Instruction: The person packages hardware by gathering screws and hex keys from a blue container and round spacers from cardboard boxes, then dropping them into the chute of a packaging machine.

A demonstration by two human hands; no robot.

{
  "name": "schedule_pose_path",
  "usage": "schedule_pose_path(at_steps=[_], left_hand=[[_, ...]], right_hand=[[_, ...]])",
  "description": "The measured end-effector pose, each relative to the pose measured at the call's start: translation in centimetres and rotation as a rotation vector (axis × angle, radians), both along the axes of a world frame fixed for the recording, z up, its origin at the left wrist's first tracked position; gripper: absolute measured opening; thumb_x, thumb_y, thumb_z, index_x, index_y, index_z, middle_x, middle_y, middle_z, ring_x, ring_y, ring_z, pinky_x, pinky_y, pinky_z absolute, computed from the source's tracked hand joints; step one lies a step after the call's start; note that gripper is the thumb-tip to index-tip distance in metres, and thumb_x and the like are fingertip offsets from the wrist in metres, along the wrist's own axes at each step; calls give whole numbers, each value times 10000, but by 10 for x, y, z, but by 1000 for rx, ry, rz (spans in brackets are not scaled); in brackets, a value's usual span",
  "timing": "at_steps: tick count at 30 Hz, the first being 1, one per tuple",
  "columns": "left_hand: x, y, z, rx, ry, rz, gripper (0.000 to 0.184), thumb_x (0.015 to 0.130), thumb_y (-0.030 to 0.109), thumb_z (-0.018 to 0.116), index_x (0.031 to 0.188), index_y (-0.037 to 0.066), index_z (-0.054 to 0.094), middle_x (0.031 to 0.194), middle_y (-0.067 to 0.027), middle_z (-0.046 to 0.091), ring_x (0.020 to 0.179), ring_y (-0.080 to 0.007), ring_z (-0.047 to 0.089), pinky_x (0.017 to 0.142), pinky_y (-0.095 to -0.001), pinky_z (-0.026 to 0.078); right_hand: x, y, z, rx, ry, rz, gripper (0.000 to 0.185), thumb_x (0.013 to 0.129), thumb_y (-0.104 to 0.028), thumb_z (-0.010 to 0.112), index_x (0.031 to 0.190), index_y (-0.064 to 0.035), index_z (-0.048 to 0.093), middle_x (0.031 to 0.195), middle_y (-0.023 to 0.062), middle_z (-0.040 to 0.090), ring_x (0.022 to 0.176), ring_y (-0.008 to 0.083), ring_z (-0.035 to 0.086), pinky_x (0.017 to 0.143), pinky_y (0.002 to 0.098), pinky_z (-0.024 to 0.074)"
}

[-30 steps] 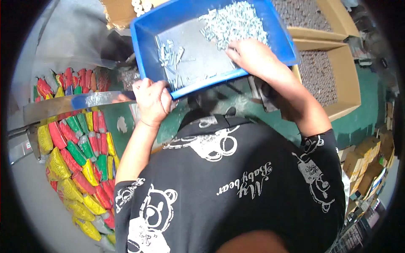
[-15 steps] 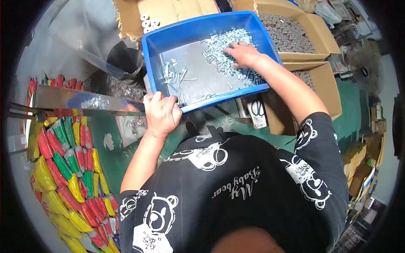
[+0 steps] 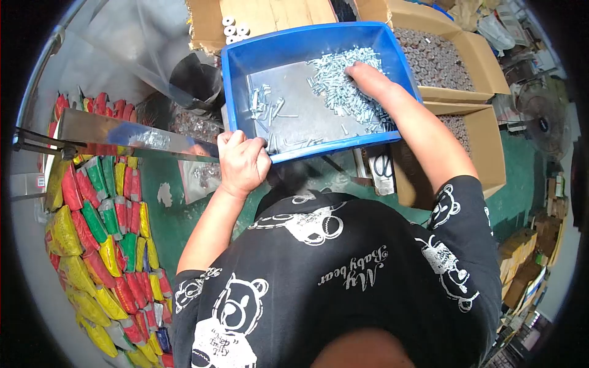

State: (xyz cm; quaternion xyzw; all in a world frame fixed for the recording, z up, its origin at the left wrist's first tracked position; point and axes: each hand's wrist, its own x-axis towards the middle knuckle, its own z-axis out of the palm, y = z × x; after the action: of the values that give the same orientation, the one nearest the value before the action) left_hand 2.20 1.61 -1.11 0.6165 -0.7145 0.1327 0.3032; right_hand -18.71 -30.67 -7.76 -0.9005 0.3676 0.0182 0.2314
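Note:
A blue tray (image 3: 336,147) holds a heap of small silvery screws (image 3: 343,83) on its right side and a few scattered longer ones (image 3: 264,107) on its left. My left hand (image 3: 242,162) is closed around the tray's near left corner. Over the heap, my right hand (image 3: 368,80) reaches in from the right, its fingertips down among the screws. Those fingers are partly hidden, so what they hold, if anything, cannot be made out.
Cardboard boxes (image 3: 497,144) of small round parts stand to the right. White rings (image 3: 229,30) lie in a carton behind the tray. Red, green and yellow packets (image 3: 101,245) are piled at the left, below a metal strip (image 3: 141,136). A fan (image 3: 543,126) is at far right.
The view has shifted, so the tray appears lower and further right than a second ago. My right hand, with fingers spread half a second ago, now has its fingertips lowered in the heap.

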Motion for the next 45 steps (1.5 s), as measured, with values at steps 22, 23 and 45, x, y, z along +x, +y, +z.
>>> schedule_pose_path(at_steps=[22,23,45], left_hand=[[8,-2,-9,-122,103,-84,81,620,94,616,617,94,536,551,-47,510,616,-242,496,662,-419,386],[10,-2,-9,-117,85,-105,77,622,100,623,633,92,547,559,-46,521,632,-245,508,661,-424,389],[27,-8,-12,-117,162,-353,87,595,78,647,682,69,639,551,-37,546,598,-216,474,689,-378,388]], right_hand=[[129,89,28,-209,131,498,246,886,-236,532,1013,-79,672,944,188,691,920,370,663,834,478,510],[134,102,25,-242,226,498,242,895,-225,512,1016,-80,662,927,193,689,914,373,664,829,482,511],[144,84,27,-145,-623,329,176,937,-214,587,934,-44,634,733,123,632,655,280,630,611,395,474]])
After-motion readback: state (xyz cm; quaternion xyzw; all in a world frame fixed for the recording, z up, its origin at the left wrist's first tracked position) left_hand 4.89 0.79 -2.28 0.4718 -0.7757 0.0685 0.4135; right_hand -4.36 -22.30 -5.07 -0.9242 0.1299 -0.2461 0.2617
